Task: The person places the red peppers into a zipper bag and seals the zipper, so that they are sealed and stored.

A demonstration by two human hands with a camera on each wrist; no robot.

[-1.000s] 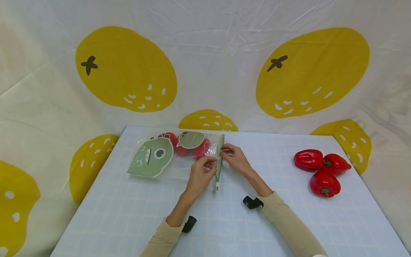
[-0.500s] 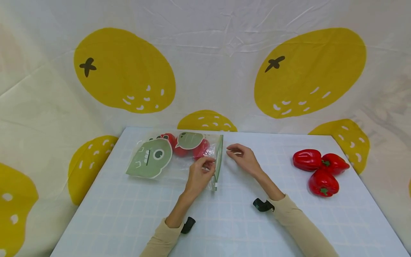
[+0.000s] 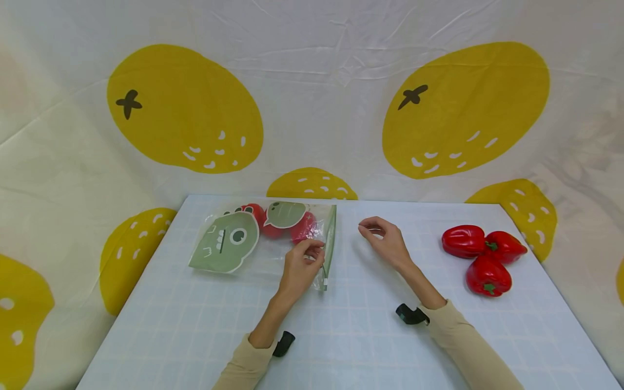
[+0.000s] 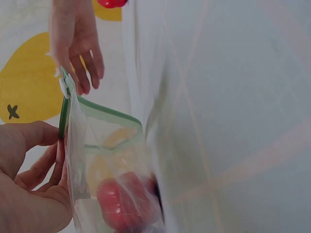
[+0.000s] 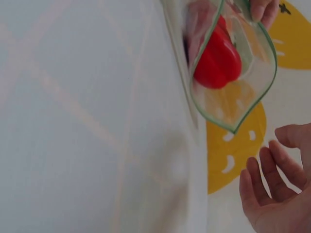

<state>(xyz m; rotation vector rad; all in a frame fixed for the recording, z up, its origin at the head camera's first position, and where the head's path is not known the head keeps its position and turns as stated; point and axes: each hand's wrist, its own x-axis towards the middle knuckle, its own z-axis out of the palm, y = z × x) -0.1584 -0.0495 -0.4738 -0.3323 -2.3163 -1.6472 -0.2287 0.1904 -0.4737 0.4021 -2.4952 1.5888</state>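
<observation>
A clear zip bag with a green monster print lies on the table, its green-edged mouth toward the right. Red bell peppers show inside it. My left hand pinches the upper edge of the mouth between thumb and fingers, and the mouth gapes in the right wrist view. To the right of the bag, my right hand hovers apart from it, fingers loosely bent and holding nothing. Three more red bell peppers sit together at the table's right.
The table wears a pale blue checked cover. Behind it hangs a white cloth with yellow fruit prints. A black wrist camera is strapped on the right wrist, another on the left.
My right hand has come away from the bag's mouth and moved right, toward the three loose peppers. The left hand keeps its pinch on the bag, which has hardly moved.
</observation>
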